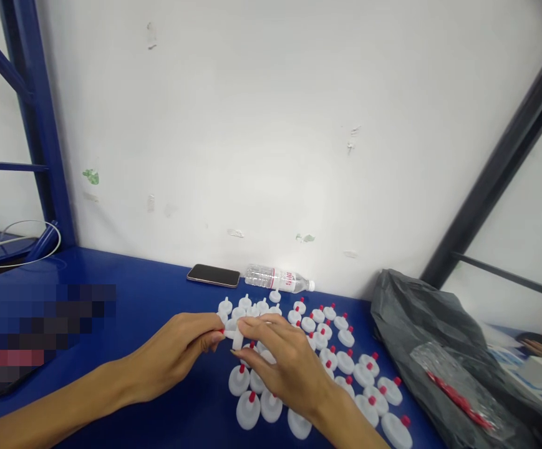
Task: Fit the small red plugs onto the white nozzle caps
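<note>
The left hand (172,355) pinches a red cap (222,333) at the tip of a white bottle (237,339), which the right hand (294,355) grips, likely steadying it between them. Capped bottles (247,411) sit nearby, seemingly for reach

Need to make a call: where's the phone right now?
In the head view, the phone lies left of centre at the back of the blue table, by the wall, just left of the water bottle.

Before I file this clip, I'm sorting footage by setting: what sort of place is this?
Probably a workshop bench: a blue table against a scuffed white wall, many small white bottles with red caps, and a blue metal frame.
</note>
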`<act>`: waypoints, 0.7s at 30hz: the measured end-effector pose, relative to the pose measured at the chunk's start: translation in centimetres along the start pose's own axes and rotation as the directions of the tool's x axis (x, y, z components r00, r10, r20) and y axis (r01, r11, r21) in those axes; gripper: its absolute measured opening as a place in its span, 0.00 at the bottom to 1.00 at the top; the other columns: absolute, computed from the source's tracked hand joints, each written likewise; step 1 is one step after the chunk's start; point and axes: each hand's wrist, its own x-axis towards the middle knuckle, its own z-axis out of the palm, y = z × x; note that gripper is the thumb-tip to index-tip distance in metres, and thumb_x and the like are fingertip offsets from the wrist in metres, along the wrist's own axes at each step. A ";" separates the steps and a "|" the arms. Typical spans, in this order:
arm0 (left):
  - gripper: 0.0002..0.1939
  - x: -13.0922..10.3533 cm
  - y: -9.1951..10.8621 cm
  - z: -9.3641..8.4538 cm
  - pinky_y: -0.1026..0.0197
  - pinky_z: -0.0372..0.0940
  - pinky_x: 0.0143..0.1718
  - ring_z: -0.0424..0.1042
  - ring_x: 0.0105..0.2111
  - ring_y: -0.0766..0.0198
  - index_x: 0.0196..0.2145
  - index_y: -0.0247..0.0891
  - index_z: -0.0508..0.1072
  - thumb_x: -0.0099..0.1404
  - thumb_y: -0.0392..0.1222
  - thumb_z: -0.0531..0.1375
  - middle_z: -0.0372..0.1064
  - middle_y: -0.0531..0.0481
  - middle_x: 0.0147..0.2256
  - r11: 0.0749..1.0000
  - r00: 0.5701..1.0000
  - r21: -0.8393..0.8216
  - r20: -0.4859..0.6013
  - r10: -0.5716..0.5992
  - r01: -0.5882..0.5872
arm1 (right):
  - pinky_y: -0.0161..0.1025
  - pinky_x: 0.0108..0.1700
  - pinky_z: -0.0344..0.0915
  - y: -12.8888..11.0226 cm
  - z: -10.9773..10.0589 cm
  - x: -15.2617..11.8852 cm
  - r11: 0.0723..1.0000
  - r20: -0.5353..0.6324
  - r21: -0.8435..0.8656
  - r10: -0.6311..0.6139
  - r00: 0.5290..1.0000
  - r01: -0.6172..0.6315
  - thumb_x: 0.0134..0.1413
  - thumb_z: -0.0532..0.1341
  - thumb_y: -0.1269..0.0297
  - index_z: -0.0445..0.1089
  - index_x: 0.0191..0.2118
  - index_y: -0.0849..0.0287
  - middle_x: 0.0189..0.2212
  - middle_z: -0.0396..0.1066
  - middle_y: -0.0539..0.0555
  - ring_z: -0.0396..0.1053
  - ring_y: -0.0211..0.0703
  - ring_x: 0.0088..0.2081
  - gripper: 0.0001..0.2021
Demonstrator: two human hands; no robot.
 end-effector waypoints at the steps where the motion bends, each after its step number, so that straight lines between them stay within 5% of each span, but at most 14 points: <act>1: 0.17 -0.1 0.0 0.0 0.65 0.58 0.33 0.63 0.28 0.67 0.33 0.41 0.66 0.78 0.46 0.45 0.66 0.55 0.29 1.000 1.000 0.003 0.005 -0.006 0.006 | 0.43 0.49 0.76 0.0 0.1 0.0 1.000 -0.003 0.002 -0.001 1.000 0.001 0.69 0.62 0.66 0.69 0.54 0.53 0.44 0.80 0.54 0.78 0.45 0.43 0.11; 21: 0.20 -0.2 1.0 -0.4 0.65 0.53 0.27 0.59 0.23 0.69 0.28 0.40 0.65 0.78 0.47 0.46 0.62 0.58 0.24 1.000 1.000 0.005 -0.020 0.016 -0.016 | 0.45 0.66 0.65 -0.2 1.3 -0.4 0.999 -0.054 0.016 -0.027 0.998 0.028 0.68 0.62 0.69 0.67 0.55 0.57 0.44 0.80 0.52 0.79 0.39 0.41 0.12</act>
